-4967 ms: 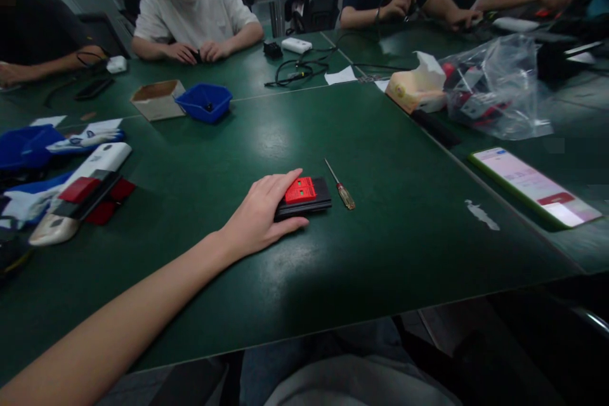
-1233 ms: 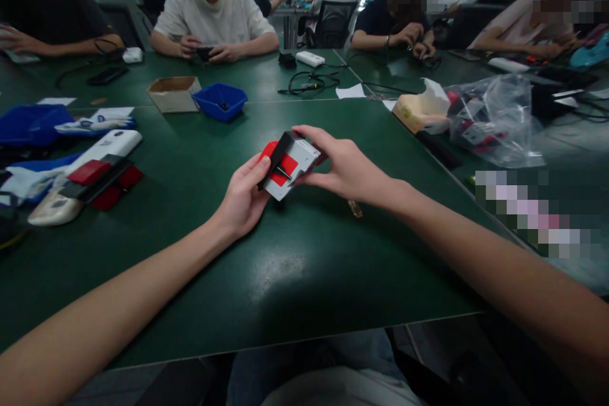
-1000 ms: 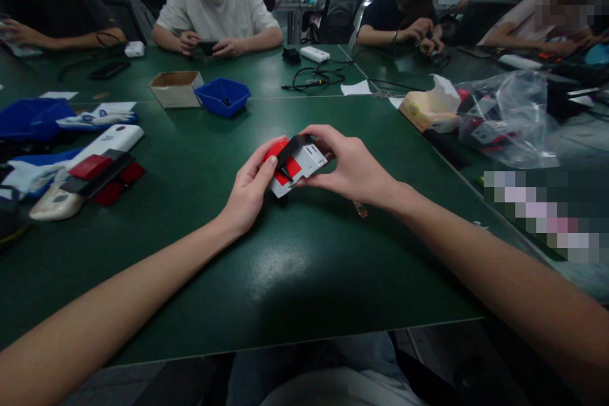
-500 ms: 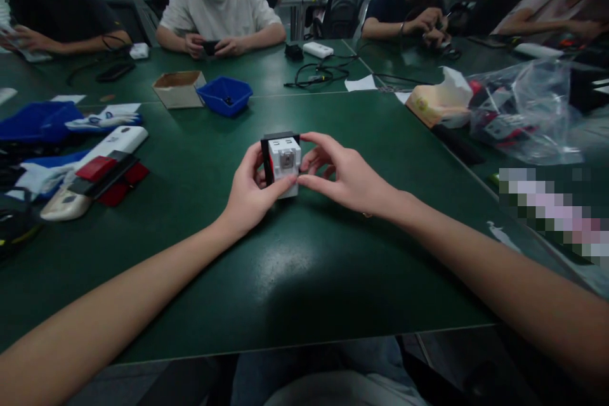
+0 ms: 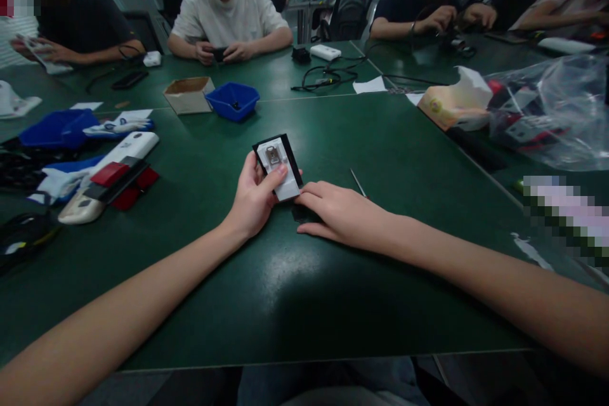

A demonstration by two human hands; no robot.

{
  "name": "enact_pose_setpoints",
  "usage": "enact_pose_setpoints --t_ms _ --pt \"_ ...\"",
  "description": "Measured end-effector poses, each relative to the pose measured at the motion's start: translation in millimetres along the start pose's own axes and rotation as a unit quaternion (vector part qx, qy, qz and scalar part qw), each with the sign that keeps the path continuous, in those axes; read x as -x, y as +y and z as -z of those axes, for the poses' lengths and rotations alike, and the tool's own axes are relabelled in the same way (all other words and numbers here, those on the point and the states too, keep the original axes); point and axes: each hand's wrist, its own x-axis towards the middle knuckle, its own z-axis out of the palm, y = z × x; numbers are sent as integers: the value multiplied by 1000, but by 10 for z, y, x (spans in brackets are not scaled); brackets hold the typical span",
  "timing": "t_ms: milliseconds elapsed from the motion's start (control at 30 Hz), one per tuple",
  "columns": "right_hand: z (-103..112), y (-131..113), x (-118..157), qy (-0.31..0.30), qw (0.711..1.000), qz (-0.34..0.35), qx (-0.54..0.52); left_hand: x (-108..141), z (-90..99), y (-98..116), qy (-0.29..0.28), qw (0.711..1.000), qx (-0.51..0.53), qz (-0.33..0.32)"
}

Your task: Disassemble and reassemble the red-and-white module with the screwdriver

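Tilted in my left hand [image 5: 252, 200] is a small white block with a black frame [image 5: 286, 185]. A metal-looking fitting shows on its upper face, and my left thumb presses on the white surface. Just right of it, low over the table, my right hand [image 5: 340, 208] has its fingers curled over a dark flat piece [image 5: 304, 214]. Most of that piece is hidden under the fingers. A thin metal rod [image 5: 358, 182], perhaps a screwdriver, lies behind my right hand, its near end covered.
On the green table [image 5: 200, 304], a white power strip [image 5: 136, 149], red-and-black parts [image 5: 121, 183] and gloves [image 5: 114, 128] lie left. Beyond are a cardboard box [image 5: 189, 98] and blue bin [image 5: 233, 103]. A plastic bag [image 5: 556, 114] sits right. Several people work opposite.
The white block has tilted in my left hand. My right hand has left its side and moved down to the dark piece. The thin rod now shows behind my right hand.
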Motion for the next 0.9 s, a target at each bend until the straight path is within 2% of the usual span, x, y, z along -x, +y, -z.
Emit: enact_pose_setpoints --t_ms 133,267,433,667,800,900 --pt "-17 18 209 1 997 53 50 88 -73 10 -23 997 14 76" --pt "-51 76 440 -4 996 68 59 163 -138 -13 -46 993 10 107" --pt "-48 143 568 10 998 54 18 184 -160 -40 -54 994 -18 95" --pt "11 116 498 31 997 -12 -72 161 -106 -94 -81 992 -59 75" --pt "-30 73 473 55 997 47 12 141 -93 -131 -99 988 -94 74" --pt "-63 60 463 67 995 74 19 147 -108 -131 -91 988 -103 69"
